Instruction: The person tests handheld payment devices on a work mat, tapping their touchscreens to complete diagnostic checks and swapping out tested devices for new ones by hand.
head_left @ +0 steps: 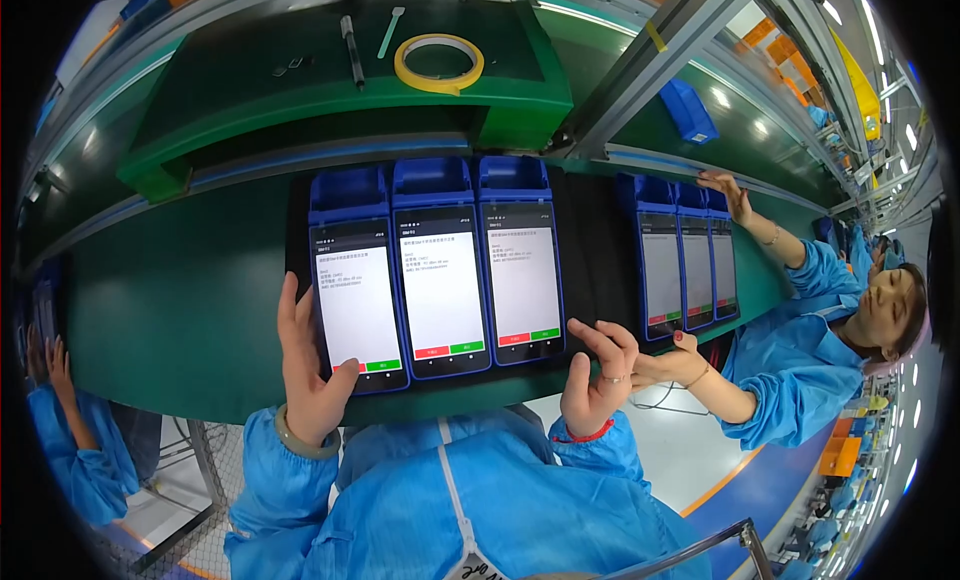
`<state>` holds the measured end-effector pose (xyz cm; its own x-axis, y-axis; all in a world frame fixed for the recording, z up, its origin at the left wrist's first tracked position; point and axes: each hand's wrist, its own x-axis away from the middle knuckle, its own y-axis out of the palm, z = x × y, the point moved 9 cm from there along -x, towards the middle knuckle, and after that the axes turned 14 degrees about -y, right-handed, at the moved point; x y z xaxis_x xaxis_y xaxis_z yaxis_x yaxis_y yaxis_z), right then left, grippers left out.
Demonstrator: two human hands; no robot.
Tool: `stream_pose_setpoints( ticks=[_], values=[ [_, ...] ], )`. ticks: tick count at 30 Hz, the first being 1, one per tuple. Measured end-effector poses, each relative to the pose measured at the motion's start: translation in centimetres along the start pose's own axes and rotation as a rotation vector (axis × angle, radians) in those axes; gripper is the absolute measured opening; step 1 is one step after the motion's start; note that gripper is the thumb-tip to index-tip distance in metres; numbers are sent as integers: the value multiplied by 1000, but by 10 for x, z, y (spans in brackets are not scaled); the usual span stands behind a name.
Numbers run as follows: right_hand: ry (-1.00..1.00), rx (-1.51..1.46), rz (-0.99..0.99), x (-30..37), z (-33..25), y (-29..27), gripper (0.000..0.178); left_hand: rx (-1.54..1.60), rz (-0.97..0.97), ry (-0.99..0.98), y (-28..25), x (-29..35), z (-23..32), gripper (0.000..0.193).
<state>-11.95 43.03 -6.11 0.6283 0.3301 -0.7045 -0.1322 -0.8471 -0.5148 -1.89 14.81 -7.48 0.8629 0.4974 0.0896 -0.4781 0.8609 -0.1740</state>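
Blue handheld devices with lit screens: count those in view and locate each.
6: mid-view, left to right, first device, second device, third device; by the co-worker at right, fourth device, fifth device, sixth device. More may be hidden at the left edge.

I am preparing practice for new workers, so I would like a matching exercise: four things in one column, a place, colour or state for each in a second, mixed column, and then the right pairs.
Column one
1. Tape roll
2. Black pen
3. Blue bin
4. Middle terminal of the nearest row

Column two
A. Left of the pale green stick
B. Screen lit white
C. Yellow, on the green stand
D. Right of the slanted metal post

Pairs: 1-C, 2-A, 3-D, 4-B
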Motion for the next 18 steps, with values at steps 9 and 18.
stream_pose_setpoints(
  ticks=[9, 18],
  values=[
    [80, -204, -44, -2, 9, 30, 39, 49, 23, 8, -6, 0, -7, 87],
    [172, -320, 73, 7, 18, 37, 38, 61, 58, 80, -10, 0, -11, 80]
  ],
)
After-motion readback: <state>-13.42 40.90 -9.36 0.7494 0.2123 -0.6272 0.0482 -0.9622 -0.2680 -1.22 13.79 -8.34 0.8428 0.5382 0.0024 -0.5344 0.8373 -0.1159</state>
